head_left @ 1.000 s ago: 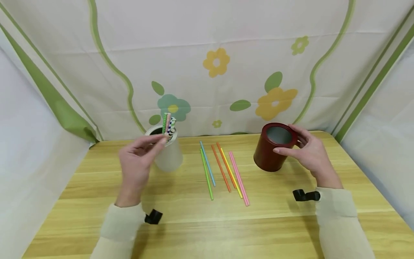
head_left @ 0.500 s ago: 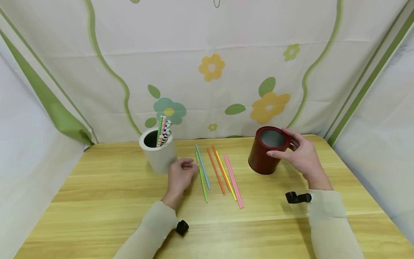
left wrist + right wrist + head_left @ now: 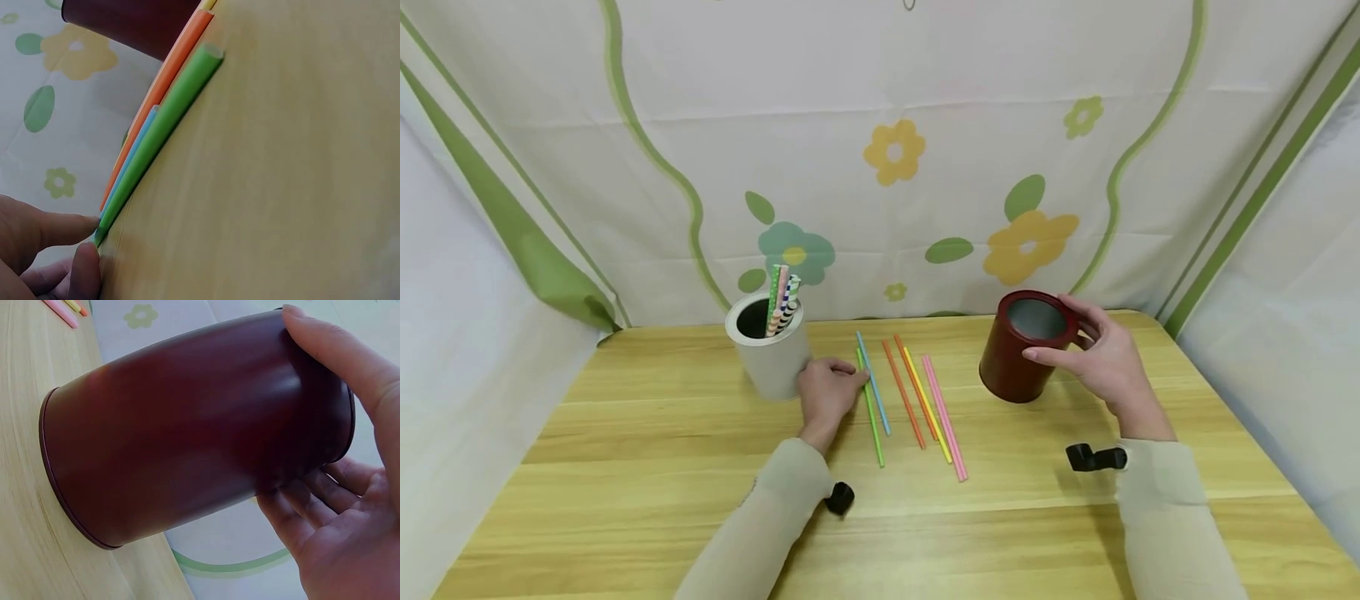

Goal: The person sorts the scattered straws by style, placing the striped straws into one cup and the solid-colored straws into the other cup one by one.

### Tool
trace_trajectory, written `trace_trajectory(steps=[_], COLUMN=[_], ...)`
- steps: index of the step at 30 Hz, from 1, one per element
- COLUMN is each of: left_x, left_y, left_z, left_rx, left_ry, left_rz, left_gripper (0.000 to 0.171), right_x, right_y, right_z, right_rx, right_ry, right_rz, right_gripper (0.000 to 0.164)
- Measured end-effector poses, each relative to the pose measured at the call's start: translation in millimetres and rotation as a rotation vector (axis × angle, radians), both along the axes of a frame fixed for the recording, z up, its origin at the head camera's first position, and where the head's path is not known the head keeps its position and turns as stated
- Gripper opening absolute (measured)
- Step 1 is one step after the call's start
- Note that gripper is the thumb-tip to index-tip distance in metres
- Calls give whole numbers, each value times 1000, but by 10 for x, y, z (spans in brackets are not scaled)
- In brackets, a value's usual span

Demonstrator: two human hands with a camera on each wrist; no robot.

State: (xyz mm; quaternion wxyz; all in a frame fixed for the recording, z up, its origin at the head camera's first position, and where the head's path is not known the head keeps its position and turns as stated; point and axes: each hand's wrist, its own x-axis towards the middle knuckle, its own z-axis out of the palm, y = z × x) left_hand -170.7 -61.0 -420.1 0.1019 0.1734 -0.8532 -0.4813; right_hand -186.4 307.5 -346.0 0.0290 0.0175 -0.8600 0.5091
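My left hand point(image 3: 829, 394) is low at the table, its thumb and index fingertip pinching the far end of the green straw point(image 3: 156, 134). Close beside that lies a blue straw point(image 3: 875, 392). With curled fingers and thumb, my right hand point(image 3: 1105, 358) grips the upper part of a dark red can point(image 3: 1011, 371), which stands upright and has a grey inside. Just behind the left hand, a white can point(image 3: 767, 367) holds several patterned paper straws point(image 3: 782, 300), leaning to its right side.
Right of the blue straw lie orange straws point(image 3: 904, 396), a yellow straw point(image 3: 927, 404) and pink straws point(image 3: 946, 421), roughly parallel on the wooden table point(image 3: 647, 467). A flower-printed curtain point(image 3: 820, 75) hangs behind the table's back edge.
The left hand has come away from the patterned straws, leaving them in the white can, and moved down and right to the green straw. My right hand keeps its grip on the red can.
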Motion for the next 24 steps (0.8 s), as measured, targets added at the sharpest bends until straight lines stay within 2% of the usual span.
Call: trace_trajectory(steps=[5,9,16,24], left_x=[-37,-40,-34,-42], left_y=[43,45,42,34], left_z=[33,52,56,48], left_rx=[-60,-113,-150,-141], left_ry=[-79,-107,-102,-102], left_rz=[9,8,-7,-25], left_gripper=[16,11,11,14], right_x=[-9,-12,-11,-8], right_y=[1,-10,-10,-2], right_z=[2,-9,-20,-29], right_rx=[2,1,20,13], right_ry=[9,16,29,27], right_rz=[-2,-1,-6,-4], right_gripper=[105,105,104,104])
